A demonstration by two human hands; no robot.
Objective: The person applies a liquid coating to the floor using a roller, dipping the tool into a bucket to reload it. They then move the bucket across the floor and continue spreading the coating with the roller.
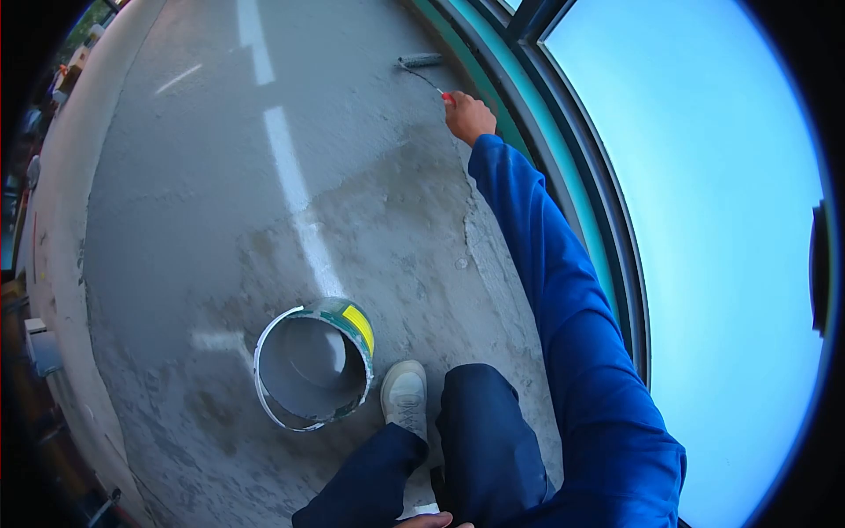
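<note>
Your right hand (470,118) grips the roller (421,61) on the floor (194,176); your left (426,521), mostly cut off, I can't read; the bucket (315,365) stands near your shoe (405,394).

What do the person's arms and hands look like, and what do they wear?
The right hand is ungloved; a long, plain blue sleeve with loose folds reaches its wrist. Only part of the left hand shows, ungloved; its sleeve cannot be made out.

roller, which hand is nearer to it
Right. The right hand grips the red handle, just behind the roller. The left hand is far from it, at the bottom edge of the view beside the legs, only partly showing.
</note>
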